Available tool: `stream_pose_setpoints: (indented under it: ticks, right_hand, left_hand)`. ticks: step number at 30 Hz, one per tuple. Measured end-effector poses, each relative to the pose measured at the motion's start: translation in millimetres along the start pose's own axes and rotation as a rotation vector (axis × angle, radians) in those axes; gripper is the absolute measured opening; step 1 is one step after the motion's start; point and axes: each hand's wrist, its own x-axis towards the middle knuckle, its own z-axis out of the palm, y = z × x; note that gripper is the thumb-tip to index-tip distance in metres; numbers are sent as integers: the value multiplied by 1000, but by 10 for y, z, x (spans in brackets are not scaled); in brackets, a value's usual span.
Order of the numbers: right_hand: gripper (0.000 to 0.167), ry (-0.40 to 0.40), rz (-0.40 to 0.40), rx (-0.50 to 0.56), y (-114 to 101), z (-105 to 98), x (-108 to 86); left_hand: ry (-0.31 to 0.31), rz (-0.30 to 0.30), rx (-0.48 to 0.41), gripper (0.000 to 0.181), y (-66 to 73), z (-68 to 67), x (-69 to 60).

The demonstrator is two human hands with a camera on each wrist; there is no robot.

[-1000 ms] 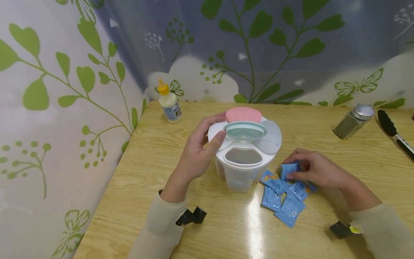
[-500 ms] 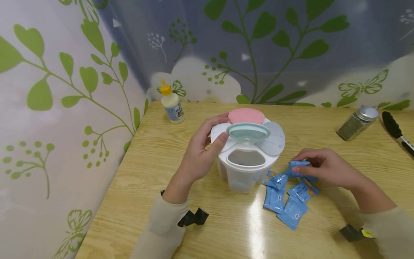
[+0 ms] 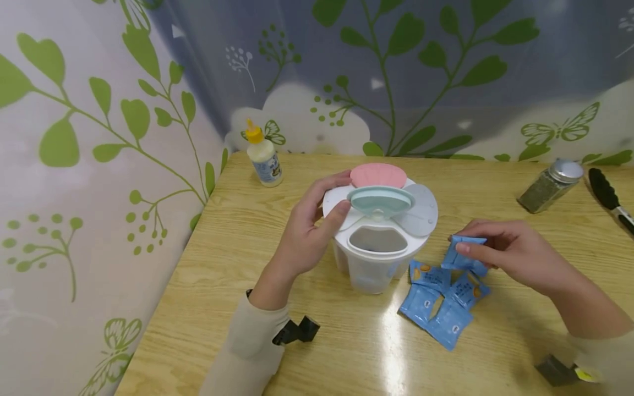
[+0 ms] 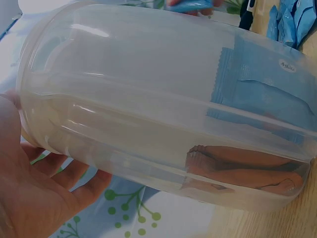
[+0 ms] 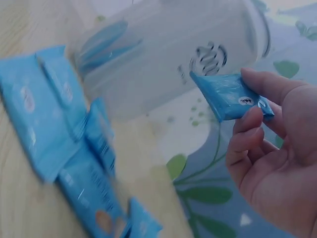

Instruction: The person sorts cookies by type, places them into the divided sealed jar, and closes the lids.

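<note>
1. While L hand [image 3: 309,236] grips container [image 3: 373,272] by its lid [image 3: 415,213], thumb on top, I'd brace it level;
2. R hand [image 3: 520,257] pinches one blue packet [image 5: 225,96], R of container;
3. prob. best lifted gently, clear of other packets [image 3: 449,323].

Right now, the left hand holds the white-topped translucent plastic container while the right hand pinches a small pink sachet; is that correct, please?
Not quite: the small sachet in the right hand is blue, not pink, as the right wrist view shows; the left hand does hold the container.
</note>
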Motion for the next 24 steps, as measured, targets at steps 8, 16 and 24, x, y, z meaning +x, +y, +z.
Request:
stream_pose_setpoints:
  ticks: [8, 16, 24]
  right_hand:
    - [32, 1, -245, 221, -212, 21, 21]
    - [32, -21, -456, 497, -511, 60, 78]
    - [32, -29, -487, 491, -805, 198, 230]
  left_hand:
    - [3, 2, -5, 40, 11, 2, 4]
    - [-3, 10, -17, 45, 1, 17, 8]
    - [7, 7, -13, 44, -3, 12, 12]
